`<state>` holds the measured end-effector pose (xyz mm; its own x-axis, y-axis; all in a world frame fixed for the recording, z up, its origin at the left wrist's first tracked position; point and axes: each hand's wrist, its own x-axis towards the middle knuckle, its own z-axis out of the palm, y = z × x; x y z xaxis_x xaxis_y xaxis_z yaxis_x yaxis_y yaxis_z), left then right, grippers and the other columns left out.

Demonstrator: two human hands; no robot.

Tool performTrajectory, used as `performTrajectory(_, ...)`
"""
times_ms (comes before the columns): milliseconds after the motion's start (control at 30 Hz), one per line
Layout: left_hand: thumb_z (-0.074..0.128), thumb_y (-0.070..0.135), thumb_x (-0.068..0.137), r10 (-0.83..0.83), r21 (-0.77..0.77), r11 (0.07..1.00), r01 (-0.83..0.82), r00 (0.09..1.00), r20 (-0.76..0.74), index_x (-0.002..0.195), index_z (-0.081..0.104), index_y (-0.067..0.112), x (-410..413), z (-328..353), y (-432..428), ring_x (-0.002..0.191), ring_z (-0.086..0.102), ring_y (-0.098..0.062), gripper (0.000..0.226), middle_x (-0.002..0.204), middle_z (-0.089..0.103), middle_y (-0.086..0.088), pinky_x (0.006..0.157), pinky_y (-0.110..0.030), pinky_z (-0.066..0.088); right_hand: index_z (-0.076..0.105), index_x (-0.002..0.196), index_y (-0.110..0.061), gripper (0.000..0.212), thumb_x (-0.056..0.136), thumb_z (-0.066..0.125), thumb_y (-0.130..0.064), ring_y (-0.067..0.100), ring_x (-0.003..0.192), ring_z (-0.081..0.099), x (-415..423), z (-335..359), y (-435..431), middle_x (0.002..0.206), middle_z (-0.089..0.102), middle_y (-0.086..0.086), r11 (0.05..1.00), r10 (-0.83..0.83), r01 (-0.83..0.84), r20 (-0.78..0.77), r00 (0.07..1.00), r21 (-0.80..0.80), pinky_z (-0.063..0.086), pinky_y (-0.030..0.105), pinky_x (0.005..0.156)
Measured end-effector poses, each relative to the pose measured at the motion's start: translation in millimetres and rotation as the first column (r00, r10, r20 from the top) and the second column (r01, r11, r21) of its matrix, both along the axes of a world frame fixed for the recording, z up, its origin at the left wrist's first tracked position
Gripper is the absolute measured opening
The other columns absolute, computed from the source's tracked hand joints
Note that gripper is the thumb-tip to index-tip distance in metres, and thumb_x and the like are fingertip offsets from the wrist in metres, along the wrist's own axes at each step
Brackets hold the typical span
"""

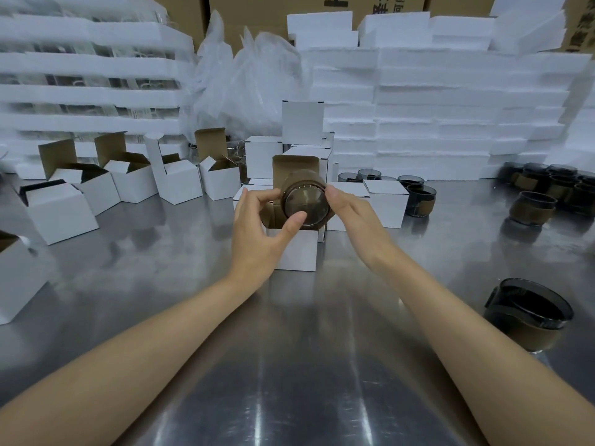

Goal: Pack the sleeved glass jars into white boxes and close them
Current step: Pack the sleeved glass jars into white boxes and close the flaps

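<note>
The jar (304, 201) is showing smoky dark glass with a brown sleeve around it, and the open box (297, 249) under it is showing white outside and plain brown cardboard inside. The surface (289, 365) is shining silver-grey with pale streaks of reflected light, while the other jars (531, 313) on the right are looking nearly black with the same brown bands. Behind, the foam slabs (434, 101) are appearing pure white, and the big cartons (370, 8) are showing brown with black printed characters.

Both my bare forearms reach forward, converging. My left hand (257, 233) curls, thumb and fingers pinching the jar (304, 201); my right hand (351, 214) touches its opposite side with fingertips.
</note>
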<state>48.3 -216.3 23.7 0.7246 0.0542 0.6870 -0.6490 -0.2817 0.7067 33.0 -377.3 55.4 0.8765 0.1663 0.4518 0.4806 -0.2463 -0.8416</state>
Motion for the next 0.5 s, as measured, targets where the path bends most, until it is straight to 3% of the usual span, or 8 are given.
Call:
performTrajectory(100,0.062,0.058,0.072,0.022,-0.004,1.000,-0.022,1.000,-0.018,0.105,0.052,0.022,-0.5,0.6,-1.4,0.105,0.054,-0.026,0.049,0.107,0.058,-0.003,0.093,-0.044,0.046,0.072,0.076,-0.039,0.044,0.102,0.036,-0.045,-0.004,0.080,0.062,1.5,-1.6,-1.2,0.083,0.072,-0.016,0.998,-0.062,0.062,0.004,0.998,-0.007,0.039,0.003,0.075)
performTrajectory(167,0.062,0.057,0.072,0.028,-0.006,1.000,-0.028,1.000,-0.013,0.107,0.052,0.022,0.5,-0.3,-1.9,0.106,0.055,-0.022,0.050,0.109,0.059,-0.003,0.092,-0.042,0.047,0.072,0.076,-0.037,0.045,0.100,0.036,-0.050,0.000,0.079,0.064,2.7,-2.7,-0.8,0.080,0.073,-0.012,0.997,-0.080,0.080,0.009,0.997,-0.018,0.041,0.006,0.075)
performTrajectory(400,0.059,0.057,0.076,0.078,0.084,0.993,-0.079,0.997,0.015,0.121,0.055,0.020,9.0,-5.4,2.7,0.115,0.053,-0.022,0.059,0.114,0.061,0.007,0.096,-0.046,0.045,0.070,0.094,-0.039,0.038,0.094,0.038,-0.059,0.006,0.093,0.064,5.1,-5.1,-0.1,0.095,0.072,-0.011,0.998,-0.046,0.049,0.053,0.998,-0.046,0.045,0.016,0.088)
performTrajectory(500,0.057,0.056,0.076,0.135,0.169,0.976,-0.141,0.990,0.043,0.125,0.053,0.028,12.9,-7.6,4.3,0.112,0.050,-0.015,0.057,0.113,0.060,0.012,0.096,-0.040,0.044,0.060,0.115,-0.048,0.034,0.089,0.043,-0.060,0.017,0.107,0.061,8.8,-7.6,-2.6,0.110,0.069,0.001,0.999,-0.015,0.018,0.052,0.999,-0.049,0.046,0.032,0.098)
